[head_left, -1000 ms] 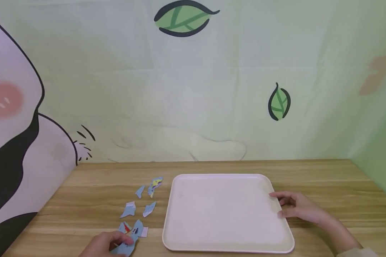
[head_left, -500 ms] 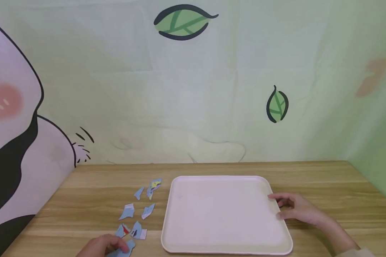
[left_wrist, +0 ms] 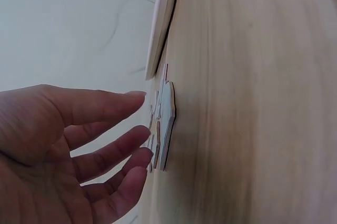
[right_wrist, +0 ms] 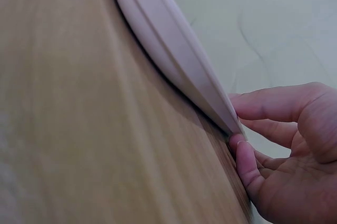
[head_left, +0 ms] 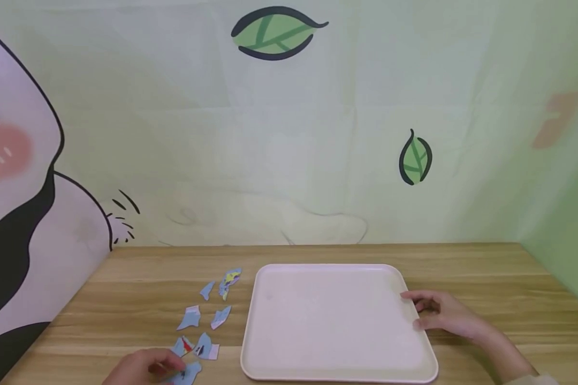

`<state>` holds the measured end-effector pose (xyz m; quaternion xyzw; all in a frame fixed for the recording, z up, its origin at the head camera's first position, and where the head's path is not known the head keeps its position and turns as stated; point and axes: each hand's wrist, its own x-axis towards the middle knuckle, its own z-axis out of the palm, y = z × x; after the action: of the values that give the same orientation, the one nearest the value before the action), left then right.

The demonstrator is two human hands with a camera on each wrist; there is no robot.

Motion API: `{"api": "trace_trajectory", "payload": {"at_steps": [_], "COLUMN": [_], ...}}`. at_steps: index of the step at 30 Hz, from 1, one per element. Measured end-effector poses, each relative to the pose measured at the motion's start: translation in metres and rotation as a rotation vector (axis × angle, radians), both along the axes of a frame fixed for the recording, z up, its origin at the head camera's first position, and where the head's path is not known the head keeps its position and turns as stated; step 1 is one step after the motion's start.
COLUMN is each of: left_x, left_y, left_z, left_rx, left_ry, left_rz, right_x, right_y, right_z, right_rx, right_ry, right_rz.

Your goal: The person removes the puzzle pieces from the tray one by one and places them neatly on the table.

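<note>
My left hand, fingers loosely bent and holding nothing, hovers beside the nearest puzzle piece, a flat light-blue one with a small dark mark. In the left wrist view, a gap shows between the thumb and the other fingers of my left hand, and thin layered edges of puzzle pieces appear beyond the fingertips. My right hand grips the right rim of a white rectangular tray. From the right wrist, curled fingers of the right hand are seen on both sides of the tray's rim.
Several more irregular blue puzzle pieces lie left of the tray: one with red, one with a pale tab, one with yellow. The wooden table meets a printed backdrop behind.
My left hand has let go of the nearest blue piece, which now lies on the table, and has drawn back slightly leftward. The right hand stays at the tray's rim.
</note>
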<state>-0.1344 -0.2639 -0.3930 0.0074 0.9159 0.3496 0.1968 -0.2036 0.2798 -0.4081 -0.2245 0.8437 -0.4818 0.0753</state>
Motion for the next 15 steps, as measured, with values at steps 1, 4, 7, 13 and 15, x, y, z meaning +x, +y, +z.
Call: {"api": "trace_trajectory", "payload": {"at_steps": [1,4,7,13,15], "left_x": [0.000,0.000,0.000,-0.001,0.000], "left_y": [0.000,0.000,0.000,0.008,0.015], "left_z": [0.000,0.000,0.001,0.009,0.014], "left_rx": [0.017,0.082,0.141,0.228,0.225], "left_ry": [0.005,0.018,0.049,0.165,0.196], "left_rz": [0.005,-0.007,-0.021,0.006,0.060], "right_x": [0.000,0.000,0.001,0.002,0.004], "right_y": [0.000,0.003,0.005,0.007,0.006], "right_z": [0.000,-0.001,0.000,0.008,0.014], "right_rx": [-0.004,-0.035,-0.069,-0.118,-0.118], "right_ry": [-0.002,-0.022,-0.048,-0.091,-0.093], "right_rz": [0.003,0.016,0.025,0.012,0.000]}}
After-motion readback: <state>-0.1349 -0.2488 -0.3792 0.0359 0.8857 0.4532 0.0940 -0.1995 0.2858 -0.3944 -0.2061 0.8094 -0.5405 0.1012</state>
